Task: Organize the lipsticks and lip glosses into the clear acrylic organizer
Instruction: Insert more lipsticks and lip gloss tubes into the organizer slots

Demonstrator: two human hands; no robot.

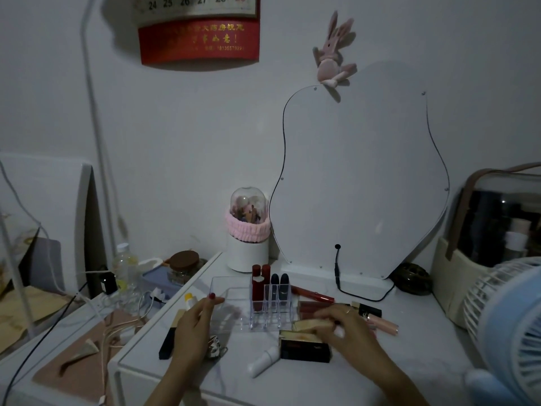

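At six o'clock on the white surface [307, 376], our right hand [348, 326] grips a gold lipstick [313, 324], left hand [194, 326] fingers loosely open by the clear organizer [234, 291]; we risk toppling its four standing lipsticks [270, 284].

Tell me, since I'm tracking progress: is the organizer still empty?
No, the organizer already holds four upright lipsticks: two red and two dark.

Calendar [196, 7] top beyond frame edge
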